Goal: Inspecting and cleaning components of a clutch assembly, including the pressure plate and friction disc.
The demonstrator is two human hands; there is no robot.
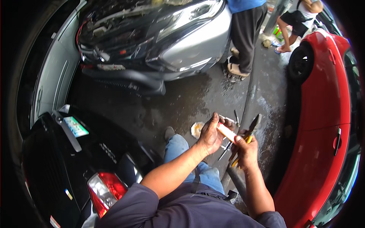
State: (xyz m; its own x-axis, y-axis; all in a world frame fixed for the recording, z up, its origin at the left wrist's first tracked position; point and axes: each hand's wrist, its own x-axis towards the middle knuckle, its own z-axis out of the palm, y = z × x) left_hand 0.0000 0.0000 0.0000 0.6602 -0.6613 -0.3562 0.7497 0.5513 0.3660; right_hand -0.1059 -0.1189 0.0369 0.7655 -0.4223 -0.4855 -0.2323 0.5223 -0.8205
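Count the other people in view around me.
2: one person in a blue top beside the silver car; another person in a white top and dark shorts near the red car. The cars may hide others.

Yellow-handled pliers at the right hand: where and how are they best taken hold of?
The pliers are probably best gripped around the yellow handles, coming from the wearer's side. Their metal head points up and away from the body, while the handles slant back toward the right forearm, where the right hand already holds them.
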